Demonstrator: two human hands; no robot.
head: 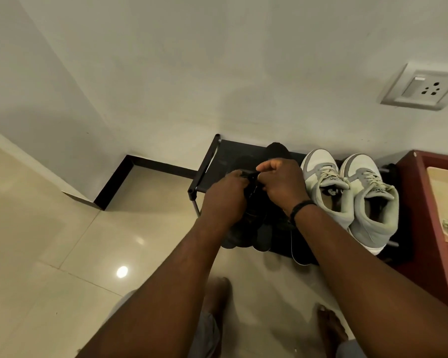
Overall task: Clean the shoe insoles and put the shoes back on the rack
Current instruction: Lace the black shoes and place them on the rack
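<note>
A low black shoe rack [212, 156] stands against the wall. On its left half sits a pair of black shoes [264, 233], largely covered by my arms. My left hand [224, 200] and my right hand [282, 182] both grip a black part at the top of a black shoe, laces or tongue, with curled fingers. I cannot tell which part it is. A pair of white and grey sneakers [352, 197] stands on the right half of the rack, toes toward the wall.
A red cabinet [422, 228] borders the rack on the right. A wall socket [422, 87] is mounted above it. A glossy beige tiled floor [62, 241] spreads to the left. My bare feet [329, 329] stand in front of the rack.
</note>
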